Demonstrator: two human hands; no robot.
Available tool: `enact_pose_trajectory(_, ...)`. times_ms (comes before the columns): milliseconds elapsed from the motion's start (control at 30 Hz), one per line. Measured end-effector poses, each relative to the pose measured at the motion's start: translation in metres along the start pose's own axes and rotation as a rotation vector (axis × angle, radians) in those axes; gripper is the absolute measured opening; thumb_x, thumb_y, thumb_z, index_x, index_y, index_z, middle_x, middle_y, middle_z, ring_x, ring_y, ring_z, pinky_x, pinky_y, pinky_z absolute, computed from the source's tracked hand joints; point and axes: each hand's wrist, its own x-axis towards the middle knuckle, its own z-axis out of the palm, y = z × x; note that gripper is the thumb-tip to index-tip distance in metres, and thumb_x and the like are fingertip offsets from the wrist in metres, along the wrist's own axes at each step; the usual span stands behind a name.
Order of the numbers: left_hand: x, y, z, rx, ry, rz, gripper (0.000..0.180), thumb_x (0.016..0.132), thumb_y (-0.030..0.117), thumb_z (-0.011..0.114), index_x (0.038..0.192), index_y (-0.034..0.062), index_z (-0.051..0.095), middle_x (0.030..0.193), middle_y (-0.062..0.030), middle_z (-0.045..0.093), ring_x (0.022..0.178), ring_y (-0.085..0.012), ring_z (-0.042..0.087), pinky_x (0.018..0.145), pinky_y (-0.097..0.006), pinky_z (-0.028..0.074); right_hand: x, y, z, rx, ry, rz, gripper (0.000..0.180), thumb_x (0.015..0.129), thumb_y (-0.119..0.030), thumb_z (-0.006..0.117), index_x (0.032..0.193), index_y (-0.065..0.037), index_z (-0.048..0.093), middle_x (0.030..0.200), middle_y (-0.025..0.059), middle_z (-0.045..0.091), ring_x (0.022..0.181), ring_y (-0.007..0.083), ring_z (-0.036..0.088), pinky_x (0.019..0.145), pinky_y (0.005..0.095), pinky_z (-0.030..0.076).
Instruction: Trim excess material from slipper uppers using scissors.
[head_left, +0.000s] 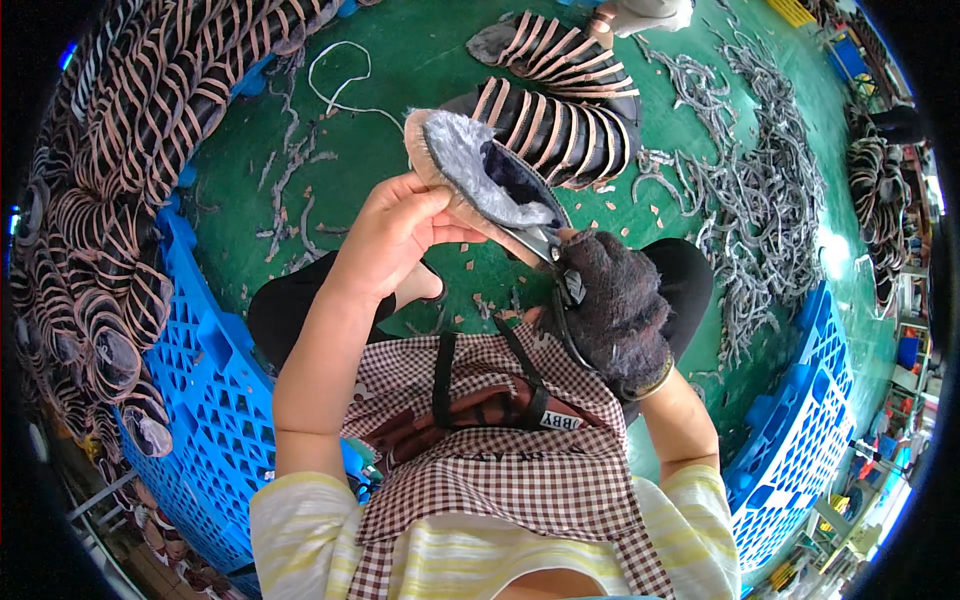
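My bare left hand (392,238) holds a fur-lined shoe sole (478,170) with a tan rim, raised over my lap. My right hand (612,310), in a dark fuzzy glove, grips scissors (545,243) whose blades meet the sole's near edge. Grey fluff covers the inside of the sole, with a dark patch toward its right side.
Stacks of finished soles with tan straps (560,120) lie ahead on the green floor (400,70). Many more are piled at the left (110,200). Grey trimmed strips (760,210) are scattered at the right. Blue plastic pallets (210,400) flank both sides (800,440).
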Motion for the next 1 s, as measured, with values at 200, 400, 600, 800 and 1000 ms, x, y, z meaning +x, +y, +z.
enact_pose_trajectory(200,0.003,0.004,-0.004,-0.004,0.0,0.101,0.021,0.085,0.009,0.044,0.095,-0.0058,0.056,0.094,-0.0153,0.061,0.085,-0.0237,0.061,0.08,-0.039,0.048,0.0,0.004,-0.005,-0.086,-0.064,0.033,0.065,0.055,-0.038,0.075,0.104,-0.003,0.051,0.083,0.0142,0.055,0.073,0.0338,0.056,0.061,0.041,0.044)
enact_pose_trajectory(400,-0.009,-0.005,0.004,0.344,0.003,0.038,0.02,0.084,0.008,0.047,0.093,-0.0048,0.059,0.09,-0.0087,0.062,0.074,-0.0121,0.058,0.07,-0.026,0.047,0.005,0.001,0.0,0.037,-0.015,-0.054,0.059,0.054,-0.033,0.077,0.101,-0.004,0.054,0.078,0.0134,0.057,0.067,0.0324,0.057,0.057,0.0372,0.045)
enact_pose_trajectory(600,-0.014,-0.009,0.006,0.628,-0.031,-0.071,0.017,0.082,0.01,0.052,0.084,-0.0037,0.062,0.072,-0.004,0.061,0.062,-0.007,0.053,0.056,-0.021,0.043,0.0,-0.002,0.001,0.081,-0.113,0.073,0.046,0.062,-0.036,0.072,0.096,-0.007,0.057,0.073,0.0149,0.057,0.065,0.0336,0.058,0.055,0.0395,0.045)
enact_pose_trajectory(800,-0.017,-0.02,0.009,0.708,0.048,0.029,0.016,0.081,0.013,0.056,0.082,-0.0026,0.061,0.072,-0.0084,0.062,0.065,-0.0121,0.056,0.059,-0.026,0.044,0.0,-0.003,-0.004,0.209,-0.2,0.173,0.04,0.067,-0.027,0.07,0.097,-0.005,0.056,0.076,0.0152,0.059,0.068,0.0328,0.058,0.058,0.0347,0.046)
enact_pose_trajectory(1000,-0.033,-0.077,0.023,1.156,-0.019,0.52,0.016,0.079,0.012,0.059,0.091,0.0019,0.061,0.098,-0.0167,0.057,0.094,-0.0306,0.053,0.081,-0.035,0.041,-0.04,0.062,0.075,0.479,0.227,0.27,0.027,0.073,-0.01,0.063,0.096,-0.001,0.054,0.081,0.0131,0.057,0.073,0.0272,0.057,0.064,0.0361,0.046)
